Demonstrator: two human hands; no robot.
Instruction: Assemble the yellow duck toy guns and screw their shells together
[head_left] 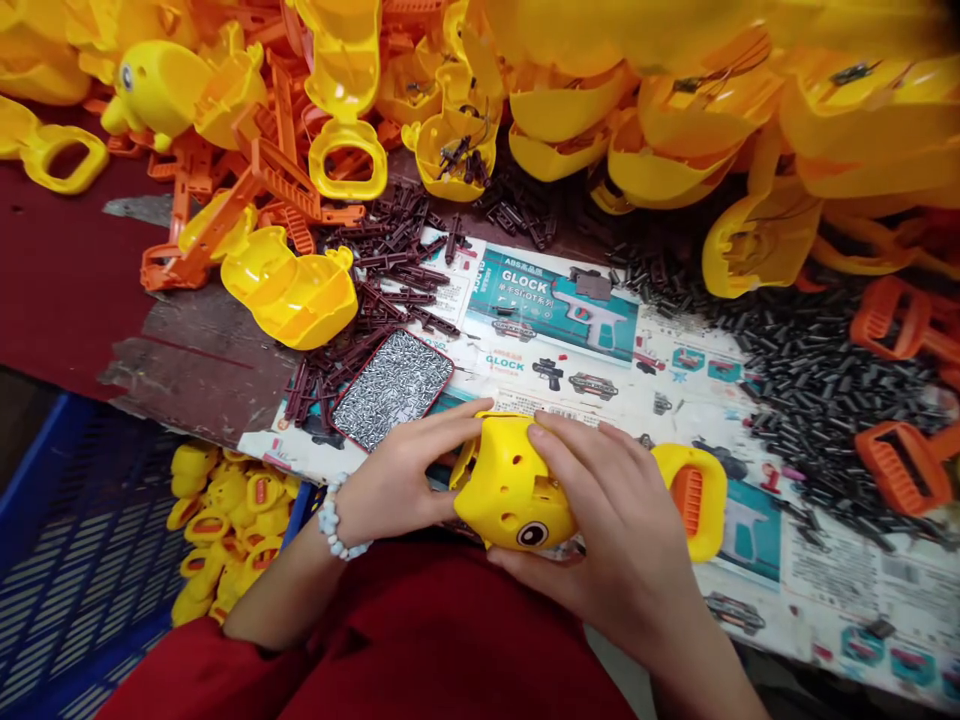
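A yellow plastic toy body [510, 480] with a printed eye and small round holes is held between both hands, low over the table's front edge. My left hand [409, 475], with a beaded bracelet at the wrist, grips its left side with fingers and thumb. My right hand [611, 500] wraps round its right side, fingertips on top and thumb below. A yellow loop handle [709, 500] with an orange ribbed piece inside shows just right of my right hand. The underside of the toy is hidden.
A tray of small silver screws [394, 388] lies ahead on printed cardboard [517, 365]. Dark red parts [397, 250] and black pins [825, 410] are heaped around. Yellow shells [570, 110] and orange pieces [262, 190] pile up behind. A blue crate [67, 520] of yellow toys stands lower left.
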